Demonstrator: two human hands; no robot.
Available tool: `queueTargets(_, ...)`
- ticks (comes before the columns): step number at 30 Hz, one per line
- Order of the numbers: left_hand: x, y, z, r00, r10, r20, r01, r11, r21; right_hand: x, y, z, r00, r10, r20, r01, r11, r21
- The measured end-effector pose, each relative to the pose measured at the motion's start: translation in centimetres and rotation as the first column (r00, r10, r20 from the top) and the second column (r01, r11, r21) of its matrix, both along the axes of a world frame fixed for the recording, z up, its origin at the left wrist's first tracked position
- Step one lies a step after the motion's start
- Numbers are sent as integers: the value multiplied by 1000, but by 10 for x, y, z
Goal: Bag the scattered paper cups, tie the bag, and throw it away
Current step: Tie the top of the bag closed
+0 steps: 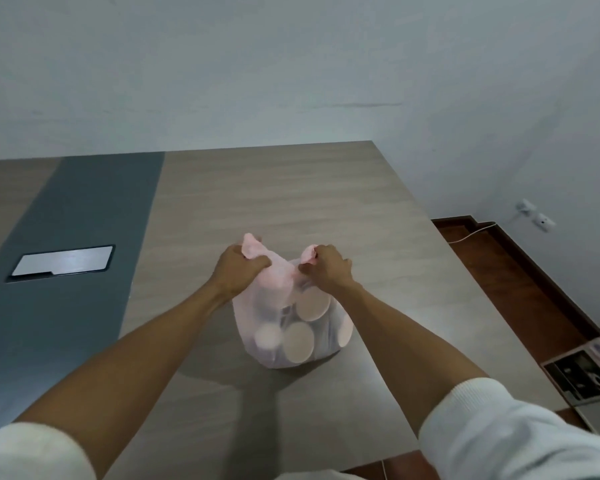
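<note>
head view: a pale pink plastic bag (274,348) stands on the wooden counter (291,202), the round ends of paper cups (298,342) showing through its thin wall. the left hand (238,271) is clenched on one bag handle (252,247), the right hand (328,268) on the other handle (309,255) — each grip grasping plastic, the two handles held apart above the cups, not yet tied.

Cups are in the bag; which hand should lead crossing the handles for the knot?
Probably the left hand: it grips the longer, freer handle of the pink bag. The right hand pinches a shorter tuft, better held as anchor. Both are shut on handles, so it is close.
</note>
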State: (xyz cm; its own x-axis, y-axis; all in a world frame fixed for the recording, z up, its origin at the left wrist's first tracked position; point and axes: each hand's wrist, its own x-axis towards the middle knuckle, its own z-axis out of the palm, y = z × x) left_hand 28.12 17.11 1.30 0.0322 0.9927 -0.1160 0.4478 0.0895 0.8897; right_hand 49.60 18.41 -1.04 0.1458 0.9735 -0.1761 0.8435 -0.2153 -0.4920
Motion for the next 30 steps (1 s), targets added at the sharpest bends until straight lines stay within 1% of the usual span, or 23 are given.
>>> queueTargets(1,7,-4,7,995,-89,54,89,996,9,-1,-2,0,998,5,55,-5,1000,0)
queueTargets(2,15,-9,14,982,-140,127,140,990,13,-4,-6,-2,991,26,128,-26,1000,0)
queueTargets(3,25,-14,20,968,-145,205,145,989,15,-6,-9,-4,978,54,203,-56,998,4)
queueTargets(5,48,-22,25,949,-78,305,73,997,28,-11,-16,-10,932,116,343,-133,991,26)
queueTargets(6,59,-24,25,949,-46,311,34,998,44,-12,-19,-12,903,147,404,-176,984,35)
queueTargets(7,69,-26,22,960,-27,277,10,998,64,-13,-22,-14,882,162,443,-201,979,43)
queueTargets(8,77,-28,18,981,-27,191,9,996,90,-12,-23,-17,878,163,451,-209,976,54)
queueTargets(9,83,-31,14,998,-28,56,21,992,121,-12,-24,-17,898,150,414,-190,980,57)
queueTargets(10,87,-33,9,995,-25,-93,38,988,150,-12,-24,-15,938,116,326,-141,989,54)
queueTargets(11,88,-35,5,974,-8,-225,52,980,190,-10,-24,-10,979,61,195,-73,996,54)
queueTargets(12,88,-36,1,945,18,-326,67,966,249,-8,-22,-6,999,7,49,-10,997,75)
queueTargets(13,87,-37,-1,922,51,-385,87,940,331,-5,-21,0,994,-25,-108,38,992,118)
queueTargets(14,85,-36,-2,912,73,-403,107,907,407,0,-20,5,966,-20,-258,66,983,169)
queueTargets(15,83,-35,-3,923,81,-376,109,882,459,5,-20,10,927,0,-375,83,975,205)
queueTargets(16,81,-34,0,946,88,-312,77,874,479,10,-20,15,890,13,-455,100,970,223)
queueTargets(18,81,-31,5,991,78,-112,-18,889,458,19,-22,22,836,23,-548,132,961,243)
queueTargets(20,84,-28,10,991,73,116,-110,931,349,22,-23,29,789,38,-613,162,950,267)
queueTargets(21,88,-26,14,972,74,223,-134,955,266,23,-22,33,764,49,-644,165,949,269)
queueTargets(22,90,-24,17,953,63,295,-126,972,198,23,-21,36,738,61,-672,161,951,264)
queueTargets(24,94,-20,26,940,33,339,-90,984,154,21,-18,41,723,71,-687,146,957,252)
queueTargets(25,95,-19,31,931,26,363,-76,989,125,21,-16,43,743,77,-665,136,955,263)
queueTargets(27,98,-19,40,887,39,461,-67,997,43,21,-14,45,779,109,-618,104,948,299)
queueTargets(30,99,-18,44,825,85,559,-89,996,-21,20,-14,50,769,154,-621,46,955,293)
